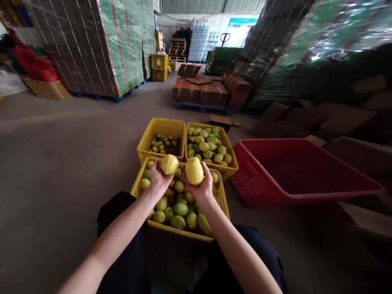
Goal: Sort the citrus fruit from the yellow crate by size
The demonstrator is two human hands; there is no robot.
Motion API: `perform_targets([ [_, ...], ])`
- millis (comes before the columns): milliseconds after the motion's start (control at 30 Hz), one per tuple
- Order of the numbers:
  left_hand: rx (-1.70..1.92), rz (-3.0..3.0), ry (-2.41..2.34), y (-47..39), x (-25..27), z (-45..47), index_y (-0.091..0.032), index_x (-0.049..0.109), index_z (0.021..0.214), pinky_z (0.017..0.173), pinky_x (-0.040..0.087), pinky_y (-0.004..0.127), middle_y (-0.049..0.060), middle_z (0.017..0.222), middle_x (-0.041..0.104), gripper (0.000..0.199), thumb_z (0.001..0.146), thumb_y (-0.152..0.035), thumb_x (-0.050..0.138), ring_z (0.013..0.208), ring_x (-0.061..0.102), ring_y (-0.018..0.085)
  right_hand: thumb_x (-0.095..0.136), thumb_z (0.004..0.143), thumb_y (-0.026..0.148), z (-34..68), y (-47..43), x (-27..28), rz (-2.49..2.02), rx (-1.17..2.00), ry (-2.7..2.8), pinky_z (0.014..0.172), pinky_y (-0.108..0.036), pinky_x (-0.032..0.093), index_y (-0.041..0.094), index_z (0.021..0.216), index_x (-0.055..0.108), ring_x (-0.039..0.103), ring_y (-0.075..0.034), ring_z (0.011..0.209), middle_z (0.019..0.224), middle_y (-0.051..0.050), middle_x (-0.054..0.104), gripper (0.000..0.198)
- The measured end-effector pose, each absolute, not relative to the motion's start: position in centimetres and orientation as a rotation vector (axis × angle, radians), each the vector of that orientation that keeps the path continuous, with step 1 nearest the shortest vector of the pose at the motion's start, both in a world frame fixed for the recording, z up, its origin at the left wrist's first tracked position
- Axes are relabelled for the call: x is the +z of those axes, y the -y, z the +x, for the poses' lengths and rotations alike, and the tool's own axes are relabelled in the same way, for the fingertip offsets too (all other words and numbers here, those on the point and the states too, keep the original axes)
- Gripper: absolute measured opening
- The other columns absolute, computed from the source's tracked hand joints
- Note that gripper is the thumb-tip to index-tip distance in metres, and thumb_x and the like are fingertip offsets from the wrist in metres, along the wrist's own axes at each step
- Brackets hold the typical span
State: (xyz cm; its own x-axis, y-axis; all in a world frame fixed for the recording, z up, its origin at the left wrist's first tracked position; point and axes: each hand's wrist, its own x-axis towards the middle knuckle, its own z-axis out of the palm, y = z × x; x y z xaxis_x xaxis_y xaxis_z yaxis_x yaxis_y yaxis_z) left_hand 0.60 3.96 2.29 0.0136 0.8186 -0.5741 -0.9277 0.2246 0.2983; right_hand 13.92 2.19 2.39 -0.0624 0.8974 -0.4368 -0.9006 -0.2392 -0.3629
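Observation:
My left hand (158, 179) is closed around a plump yellow fruit (169, 164) with faint ribs. Beside it, my right hand (206, 188) grips a larger yellow ribbed fruit (194, 171), narrower at its top. Both are held up over the near yellow crate (183, 234), which is full of green and yellow fruit of the same sort. Behind stand two more yellow crates: the left one (168, 121) has a small number of smaller fruit at its bottom, while the right one (229, 171) is heaped with yellow-green fruit.
A red plastic basket (245, 179) stands at the right, near flattened cardboard (306, 120). Bundled cardboard (212, 94) rests on a blue pallet ahead. Tall film-wrapped stacks (118, 45) rise on both sides. Grey concrete floor (76, 163) stretches to the left.

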Motion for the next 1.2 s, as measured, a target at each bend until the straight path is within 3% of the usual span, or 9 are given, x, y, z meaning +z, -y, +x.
perform_targets([
  [133, 1.327, -0.174, -0.494, -3.6, 3.4, 0.5, -0.017, 0.065, 0.102, 0.07, 0.058, 0.027, 0.007, 0.087, 0.072, 0.032, 0.096, -0.03, 0.036, 0.081, 0.07, 0.018, 0.057, 0.084, 0.032, 13.6, -2.2, 2.7, -0.726, 1.668, 0.002, 0.06, -0.031, 0.061, 0.018, 0.09, 0.068, 0.074, -0.021, 0.069, 0.074, -0.004, 0.076, 0.018],
  [300, 1.337, -0.091, -0.406, -3.1, 4.6, 0.3, -0.018, 0.068, 0.081, 0.066, 0.057, 0.027, 0.004, 0.072, 0.07, 0.026, 0.09, -0.025, 0.044, 0.067, 0.068, 0.016, 0.066, 0.074, 0.025, 13.0, -1.6, 3.0, -0.78, 1.729, 0.171, 0.065, -0.036, 0.063, 0.018, 0.079, 0.066, 0.074, -0.023, 0.069, 0.062, -0.002, 0.071, 0.009],
  [467, 1.279, 0.097, -0.416, -2.8, 4.9, -0.2, -0.019, 0.06, 0.056, 0.057, 0.053, 0.029, 0.003, 0.057, 0.062, 0.042, 0.092, -0.026, 0.039, 0.052, 0.06, 0.015, 0.067, 0.069, 0.023, 13.1, -0.9, 3.6, -0.784, 1.709, 0.282, 0.068, -0.039, 0.064, 0.018, 0.072, 0.064, 0.073, -0.025, 0.074, 0.063, -0.004, 0.07, 0.007],
  [800, 1.17, 0.211, -0.444, -2.3, 4.8, -0.5, -0.018, 0.054, 0.047, 0.059, 0.052, 0.031, 0.003, 0.049, 0.054, 0.05, 0.093, -0.029, 0.038, 0.049, 0.056, 0.015, 0.062, 0.068, 0.027, 13.9, -0.6, 3.5, -0.698, 1.724, 0.417, 0.061, -0.038, 0.062, 0.019, 0.059, 0.059, 0.067, -0.02, 0.057, 0.064, -0.007, 0.07, 0.013],
  [967, 1.23, 0.101, -0.417, -2.5, 4.6, 0.0, -0.018, 0.06, 0.056, 0.066, 0.054, 0.031, 0.004, 0.059, 0.061, 0.038, 0.089, -0.026, 0.042, 0.057, 0.061, 0.016, 0.063, 0.07, 0.032, 13.7, -0.7, 3.3, -0.704, 1.773, 0.291, 0.067, -0.041, 0.062, 0.019, 0.073, 0.065, 0.072, -0.025, 0.071, 0.069, -0.006, 0.071, 0.013],
  [1067, 1.327, -0.077, -0.394, -3.1, 4.2, 0.5, -0.017, 0.069, 0.079, 0.075, 0.056, 0.031, 0.005, 0.072, 0.068, 0.024, 0.084, -0.024, 0.047, 0.072, 0.067, 0.018, 0.059, 0.073, 0.031, 13.4, -1.0, 3.1, -0.679, 1.739, 0.134, 0.072, -0.044, 0.062, 0.019, 0.087, 0.066, 0.073, -0.026, 0.078, 0.078, -0.007, 0.075, 0.02],
  [1200, 1.365, -0.162, -0.377, -3.9, 3.4, 0.7, -0.016, 0.068, 0.107, 0.08, 0.058, 0.031, 0.008, 0.083, 0.072, 0.035, 0.086, -0.026, 0.042, 0.087, 0.071, 0.021, 0.055, 0.076, 0.026, 13.2, -1.7, 2.4, -0.634, 1.689, 0.0, 0.076, -0.045, 0.062, 0.019, 0.098, 0.066, 0.073, -0.025, 0.08, 0.084, -0.008, 0.077, 0.026],
])
